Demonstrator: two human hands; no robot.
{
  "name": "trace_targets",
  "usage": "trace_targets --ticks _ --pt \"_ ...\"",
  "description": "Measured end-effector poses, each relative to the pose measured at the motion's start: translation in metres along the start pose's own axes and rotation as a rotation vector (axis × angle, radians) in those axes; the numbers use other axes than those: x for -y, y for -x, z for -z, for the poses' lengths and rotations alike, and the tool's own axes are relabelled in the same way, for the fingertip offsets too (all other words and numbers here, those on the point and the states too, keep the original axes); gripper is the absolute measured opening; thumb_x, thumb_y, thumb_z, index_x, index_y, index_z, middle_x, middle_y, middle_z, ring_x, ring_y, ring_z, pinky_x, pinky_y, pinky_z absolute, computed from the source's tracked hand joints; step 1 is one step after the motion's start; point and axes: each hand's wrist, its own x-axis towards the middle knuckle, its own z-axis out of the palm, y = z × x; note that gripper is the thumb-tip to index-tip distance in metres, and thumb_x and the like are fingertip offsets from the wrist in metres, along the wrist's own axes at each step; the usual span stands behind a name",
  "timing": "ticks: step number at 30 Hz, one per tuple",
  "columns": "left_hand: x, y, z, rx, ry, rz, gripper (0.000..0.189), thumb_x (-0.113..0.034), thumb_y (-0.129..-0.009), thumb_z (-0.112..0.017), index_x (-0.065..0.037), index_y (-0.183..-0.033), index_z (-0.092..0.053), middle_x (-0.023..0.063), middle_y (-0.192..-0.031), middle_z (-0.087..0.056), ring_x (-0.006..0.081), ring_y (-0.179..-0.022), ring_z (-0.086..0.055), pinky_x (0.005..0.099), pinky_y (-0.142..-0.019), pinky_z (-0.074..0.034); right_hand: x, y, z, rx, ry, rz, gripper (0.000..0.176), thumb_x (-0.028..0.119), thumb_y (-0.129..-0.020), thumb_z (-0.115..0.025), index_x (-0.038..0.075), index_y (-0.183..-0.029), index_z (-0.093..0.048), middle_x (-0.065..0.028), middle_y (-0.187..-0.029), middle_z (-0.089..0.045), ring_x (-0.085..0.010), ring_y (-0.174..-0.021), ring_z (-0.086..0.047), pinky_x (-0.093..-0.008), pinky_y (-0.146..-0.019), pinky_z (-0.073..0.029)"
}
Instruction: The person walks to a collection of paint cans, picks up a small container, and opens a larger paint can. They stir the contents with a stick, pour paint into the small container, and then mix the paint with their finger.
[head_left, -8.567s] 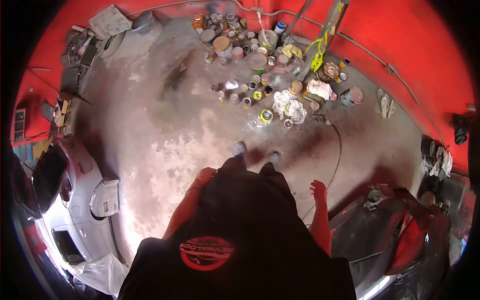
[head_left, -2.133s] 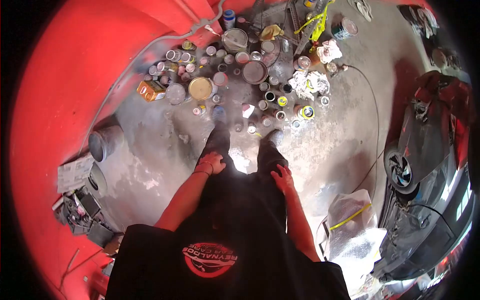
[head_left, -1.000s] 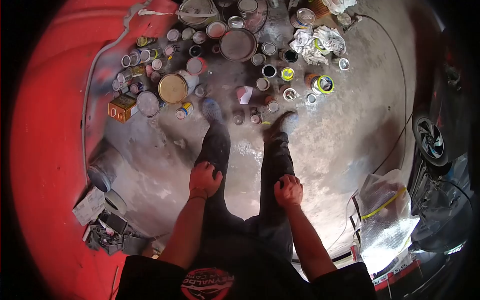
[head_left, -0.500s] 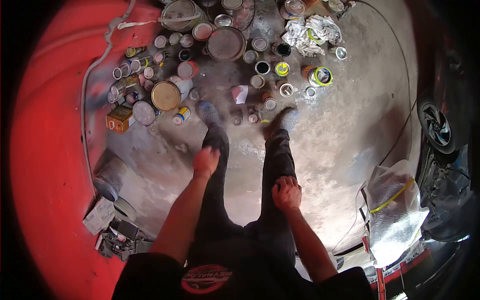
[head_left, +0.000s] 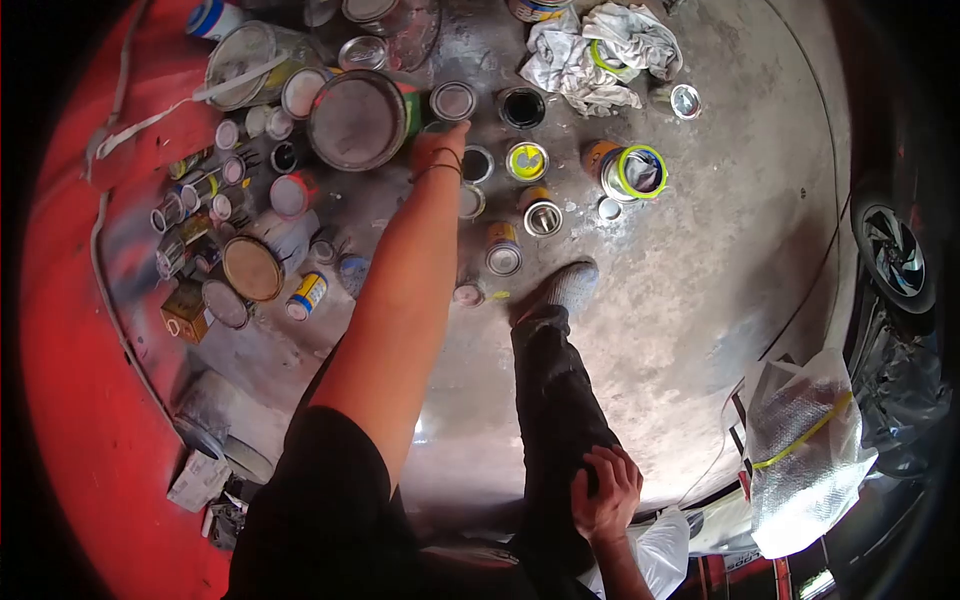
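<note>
My left hand (head_left: 438,146) is stretched forward among the paint cans, at the near side of a round grey-lidded can (head_left: 453,101). Its fingers are partly hidden, and I cannot make out a grip. Left of it stands a large round tin (head_left: 358,120); to its right are an open dark can (head_left: 522,108) and a can with yellow paint (head_left: 528,160). My right hand (head_left: 606,494) rests by my right knee, fingers apart and holding nothing.
Crumpled white cloths (head_left: 610,55) lie at the top. A can with a green rim (head_left: 640,172) stands right of centre. Many tins crowd the left beside a red surface (head_left: 75,330). Bubble wrap (head_left: 805,460) is at lower right, below a wheel (head_left: 890,250).
My left hand has reached forward from my left knee to the cans. My right hand has shifted lower and its fingers have spread. The view has moved closer to the cans.
</note>
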Motion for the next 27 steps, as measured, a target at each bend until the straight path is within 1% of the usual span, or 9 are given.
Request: trace_targets --ticks 7,11,13,15,18,20,21,24,27 --pt "0.038 0.005 0.015 -0.118 -0.143 -0.048 0.083 -0.069 -0.071 -0.087 -0.007 -0.125 -0.081 0.0211 -0.135 -0.077 0.0362 -0.126 -0.074 0.0502 -0.105 -0.059 -0.01 0.006 0.007 -0.034 -0.069 -0.033 0.027 0.016 -0.088 -0.076 0.013 -0.115 -0.074 -0.0085 -0.127 -0.075 -0.039 -0.129 -0.065 -0.0532 -0.112 -0.048" --pt "0.089 0.063 0.069 -0.32 -0.2 -0.037 0.087 -0.072 -0.064 -0.09 -0.005 -0.12 -0.081 0.0237 -0.125 -0.079 0.0398 -0.117 -0.077 0.0499 -0.099 -0.062 -0.013 0.015 0.0 -0.073 -0.154 -0.035 0.024 0.019 -0.089 -0.076 0.013 -0.113 -0.075 -0.0092 -0.123 -0.076 -0.0368 -0.128 -0.066 -0.0513 -0.109 -0.049" --pt "0.118 0.102 0.102 -0.366 -0.196 -0.179 0.085 -0.07 -0.066 -0.089 -0.004 -0.119 -0.08 0.0245 -0.124 -0.079 0.0422 -0.117 -0.076 0.0515 -0.1 -0.061 -0.016 0.017 0.0 -0.052 -0.221 -0.074 0.023 0.022 -0.09 -0.075 0.013 -0.111 -0.075 -0.0096 -0.121 -0.076 -0.0363 -0.127 -0.067 -0.0505 -0.107 -0.05" --pt "0.135 0.174 0.133 -0.315 -0.307 -0.398 0.085 -0.07 -0.069 -0.085 -0.007 -0.126 -0.076 0.0233 -0.118 -0.08 0.0425 -0.112 -0.077 0.0518 -0.096 -0.061 -0.024 0.015 0.015 0.035 -0.282 -0.135 0.029 0.028 -0.091 -0.075 0.013 -0.116 -0.075 -0.011 -0.118 -0.076 -0.0364 -0.126 -0.067 -0.05 -0.106 -0.051" --pt "0.119 0.335 0.186 -0.165 -0.636 -0.615 0.078 -0.065 -0.074 -0.082 -0.011 -0.129 -0.074 0.0221 -0.116 -0.08 0.0407 -0.109 -0.077 0.0511 -0.093 -0.061 -0.055 0.017 0.006 -0.001 -0.457 -0.123 0.046 0.032 -0.091 -0.076 0.014 -0.134 -0.069 -0.0127 -0.132 -0.072 -0.0369 -0.132 -0.064 -0.0522 -0.109 -0.05" --pt "0.093 0.447 0.208 0.058 -0.716 -0.693 0.076 -0.064 -0.073 -0.085 -0.011 -0.127 -0.076 0.0235 -0.121 -0.079 0.0405 -0.111 -0.077 0.0504 -0.095 -0.061 -0.067 0.029 0.039 -0.173 -0.542 0.076 0.071 0.037 -0.091 -0.078 0.017 -0.155 -0.054 -0.0131 -0.154 -0.06 -0.0367 -0.142 -0.057 -0.0576 -0.116 -0.045" --pt "0.092 0.485 0.209 0.076 -0.752 -0.781 0.077 -0.064 -0.073 -0.086 -0.011 -0.127 -0.076 0.0236 -0.121 -0.079 0.0408 -0.111 -0.077 0.0504 -0.096 -0.061 -0.067 0.039 0.077 -0.15 -0.527 0.133 0.089 0.044 -0.089 -0.082 0.019 -0.165 -0.043 -0.011 -0.169 -0.046 -0.0365 -0.153 -0.047 -0.0642 -0.121 -0.038" --pt "0.03 0.617 0.2 0.196 -0.763 -0.929 0.082 -0.062 -0.072 -0.088 -0.012 -0.135 -0.073 0.0238 -0.12 -0.079 0.0414 -0.111 -0.077 0.0503 -0.098 -0.06 -0.058 0.065 0.207 -0.194 -0.541 0.265 0.101 0.048 -0.083 -0.088 0.017 -0.167 -0.041 -0.0117 -0.173 -0.04 -0.0358 -0.161 -0.037 -0.0685 -0.124 -0.033" --pt "-0.026 0.732 0.192 0.325 -0.62 -1.103 0.081 -0.064 -0.075 -0.087 -0.008 -0.131 -0.074 0.0295 -0.119 -0.077 0.0444 -0.112 -0.075 0.0523 -0.098 -0.059 -0.067 0.06 0.299 -0.366 -0.5 0.378 0.096 0.04 -0.077 -0.093 0.011 -0.157 -0.051 -0.0178 -0.156 -0.058 -0.0414 -0.145 -0.054 -0.061 -0.118 -0.043"
